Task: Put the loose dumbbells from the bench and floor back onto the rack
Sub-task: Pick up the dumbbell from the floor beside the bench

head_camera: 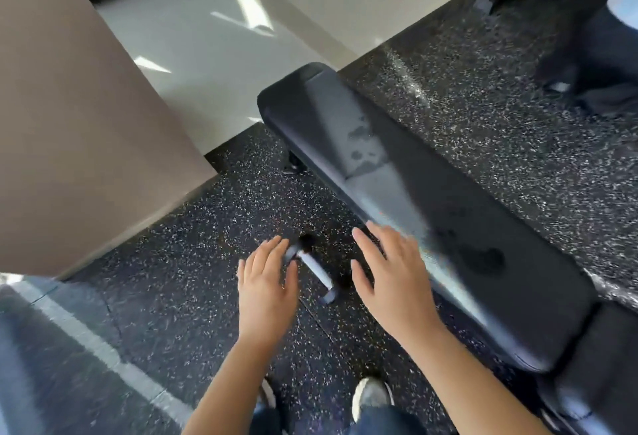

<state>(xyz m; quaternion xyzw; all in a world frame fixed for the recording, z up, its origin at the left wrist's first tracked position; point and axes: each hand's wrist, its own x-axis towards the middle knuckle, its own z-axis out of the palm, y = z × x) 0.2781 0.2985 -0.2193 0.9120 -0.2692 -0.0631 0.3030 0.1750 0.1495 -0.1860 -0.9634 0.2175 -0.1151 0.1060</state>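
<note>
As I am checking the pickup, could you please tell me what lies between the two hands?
In the head view, a dumbbell lies on the speckled floor between the left hand and right hand; neither hand grips it.

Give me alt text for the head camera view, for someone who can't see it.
Two bare hands, left hand and right hand, reach open toward a dumbbell lying on speckled black rubber floor, beside a black padded bench. No rack is visible.
</note>
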